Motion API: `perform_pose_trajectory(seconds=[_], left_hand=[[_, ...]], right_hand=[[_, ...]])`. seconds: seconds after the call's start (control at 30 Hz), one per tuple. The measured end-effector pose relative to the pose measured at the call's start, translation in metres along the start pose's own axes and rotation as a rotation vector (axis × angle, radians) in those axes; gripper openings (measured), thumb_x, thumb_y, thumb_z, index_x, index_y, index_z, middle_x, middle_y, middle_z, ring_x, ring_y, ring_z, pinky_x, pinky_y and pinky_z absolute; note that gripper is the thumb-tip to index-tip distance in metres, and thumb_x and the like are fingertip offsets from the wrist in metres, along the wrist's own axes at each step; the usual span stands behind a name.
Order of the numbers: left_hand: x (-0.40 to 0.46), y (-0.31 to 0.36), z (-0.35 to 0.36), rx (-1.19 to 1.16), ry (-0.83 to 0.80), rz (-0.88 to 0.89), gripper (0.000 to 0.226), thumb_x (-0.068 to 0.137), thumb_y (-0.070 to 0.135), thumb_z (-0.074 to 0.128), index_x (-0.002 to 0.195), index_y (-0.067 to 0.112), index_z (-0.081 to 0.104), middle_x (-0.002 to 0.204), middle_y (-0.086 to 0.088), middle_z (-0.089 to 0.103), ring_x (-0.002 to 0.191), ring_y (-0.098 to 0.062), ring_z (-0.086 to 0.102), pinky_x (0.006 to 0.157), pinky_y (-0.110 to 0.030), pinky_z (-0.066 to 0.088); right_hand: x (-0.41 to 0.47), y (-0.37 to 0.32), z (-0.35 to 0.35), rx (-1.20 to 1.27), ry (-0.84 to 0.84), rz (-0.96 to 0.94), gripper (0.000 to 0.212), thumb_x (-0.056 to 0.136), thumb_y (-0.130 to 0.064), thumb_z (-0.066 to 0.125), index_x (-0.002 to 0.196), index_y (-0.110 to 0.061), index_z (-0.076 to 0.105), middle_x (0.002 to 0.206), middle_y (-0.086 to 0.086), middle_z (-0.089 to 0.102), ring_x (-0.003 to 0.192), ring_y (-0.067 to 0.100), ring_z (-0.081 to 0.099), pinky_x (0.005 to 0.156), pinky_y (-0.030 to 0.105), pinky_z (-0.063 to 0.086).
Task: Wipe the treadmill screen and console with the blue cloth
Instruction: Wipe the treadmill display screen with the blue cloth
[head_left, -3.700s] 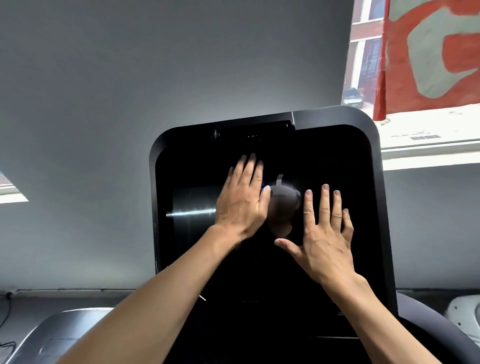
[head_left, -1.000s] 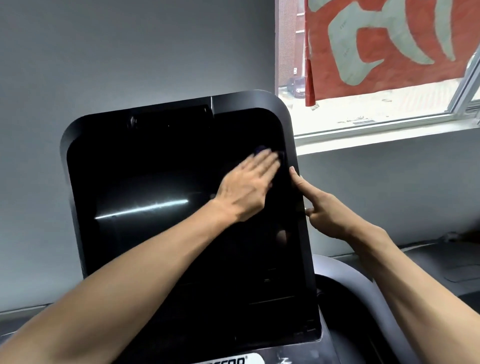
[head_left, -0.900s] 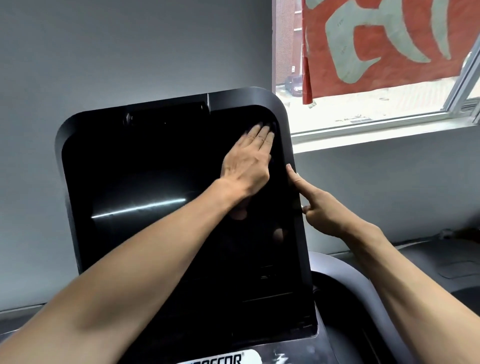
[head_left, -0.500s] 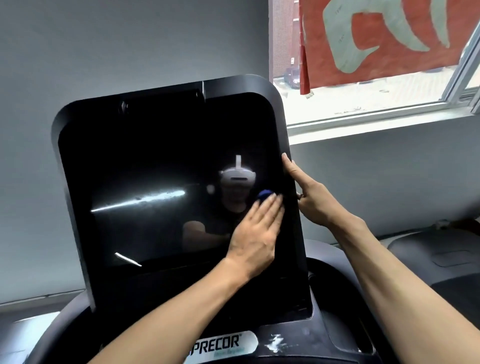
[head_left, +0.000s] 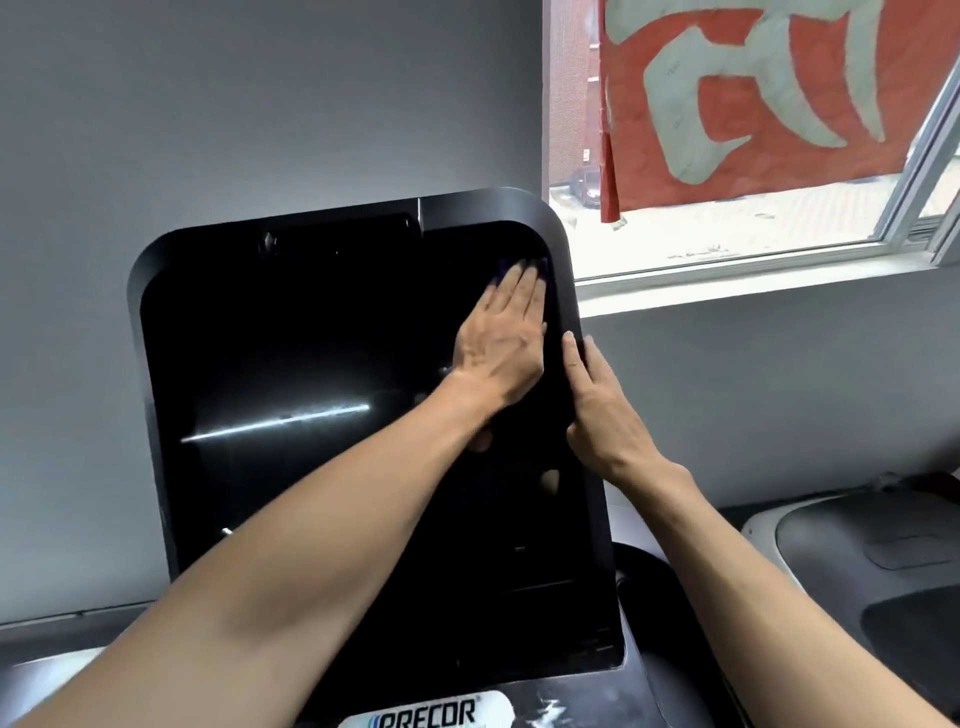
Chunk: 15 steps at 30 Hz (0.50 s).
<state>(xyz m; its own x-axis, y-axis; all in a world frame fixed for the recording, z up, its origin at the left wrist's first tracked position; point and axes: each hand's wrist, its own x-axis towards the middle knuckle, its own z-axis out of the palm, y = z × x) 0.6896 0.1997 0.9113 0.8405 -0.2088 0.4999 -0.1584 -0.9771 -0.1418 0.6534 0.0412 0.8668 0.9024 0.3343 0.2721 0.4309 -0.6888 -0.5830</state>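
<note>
Flat, straight fingers of the left hand (head_left: 501, 343) press the blue cloth (head_left: 506, 267) against the treadmill screen (head_left: 311, 364) near its top right corner; half a second ago it was lower down. Right hand (head_left: 602, 410) grips the screen's right edge, thumb in front, as before.

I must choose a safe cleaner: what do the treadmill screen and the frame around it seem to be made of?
Treadmill screen: probably glass or glossy plastic; it mirrors a sharp streak of light and the arms. Frame: looks like dark plastic with a duller satin sheen, moulded with rounded corners. The left hand presses the blue cloth on the screen.
</note>
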Motion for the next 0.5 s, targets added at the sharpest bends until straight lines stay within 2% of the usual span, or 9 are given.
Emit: perform_pose_trajectory(seconds=[0.1, 0.2, 0.33, 0.4, 0.5], left_hand=[[0.002, -0.003, -0.008, 0.057, -0.017, -0.003, 0.057, 0.109, 0.028, 0.024, 0.16, 0.005, 0.014, 0.17, -0.01, 0.01, 0.158, -0.023, 0.003, 0.127, -0.037, 0.0], [0.0, -0.006, -0.01, 0.067, -0.033, 0.005, 0.056, 0.109, 0.028, 0.023, 0.161, 0.007, 0.015, 0.17, -0.009, 0.011, 0.158, -0.022, 0.004, 0.127, -0.036, 0.0], [-0.005, -0.029, -0.011, 0.046, 0.058, -0.024, 0.059, 0.104, 0.033, 0.029, 0.156, 0.007, 0.034, 0.164, -0.011, 0.032, 0.154, -0.024, 0.024, 0.125, -0.037, 0.013], [-0.013, -0.042, -0.014, 0.061, 0.035, -0.031, 0.061, 0.102, 0.035, 0.03, 0.156, 0.007, 0.035, 0.164, -0.011, 0.032, 0.154, -0.024, 0.025, 0.124, -0.038, 0.015], [-0.028, -0.06, -0.019, 0.067, 0.025, -0.062, 0.063, 0.101, 0.036, 0.026, 0.155, 0.006, 0.036, 0.163, -0.012, 0.034, 0.153, -0.026, 0.026, 0.124, -0.04, 0.022]], right_hand=[[0.012, -0.019, 0.009, -0.105, 0.173, -0.11, 0.094, 0.077, 0.01, 0.038, 0.161, -0.012, 0.005, 0.169, 0.01, -0.006, 0.156, 0.023, -0.007, 0.122, 0.025, 0.007], [0.036, -0.026, 0.019, -0.163, 0.318, -0.159, 0.075, 0.083, -0.007, 0.031, 0.157, 0.001, 0.02, 0.166, 0.019, 0.01, 0.155, 0.031, 0.005, 0.126, 0.034, 0.007], [0.047, -0.028, 0.03, -0.324, 0.469, -0.185, 0.06, 0.098, -0.024, 0.032, 0.156, -0.005, 0.032, 0.165, 0.018, 0.02, 0.154, 0.029, 0.014, 0.126, 0.038, 0.012], [0.051, -0.03, 0.034, -0.374, 0.492, -0.196, 0.061, 0.097, -0.024, 0.034, 0.155, -0.006, 0.034, 0.165, 0.016, 0.022, 0.154, 0.029, 0.016, 0.125, 0.038, 0.01], [0.055, -0.037, 0.04, -0.416, 0.491, -0.167, 0.064, 0.093, -0.017, 0.053, 0.154, -0.008, 0.037, 0.164, 0.017, 0.023, 0.154, 0.032, 0.015, 0.125, 0.036, 0.0]])
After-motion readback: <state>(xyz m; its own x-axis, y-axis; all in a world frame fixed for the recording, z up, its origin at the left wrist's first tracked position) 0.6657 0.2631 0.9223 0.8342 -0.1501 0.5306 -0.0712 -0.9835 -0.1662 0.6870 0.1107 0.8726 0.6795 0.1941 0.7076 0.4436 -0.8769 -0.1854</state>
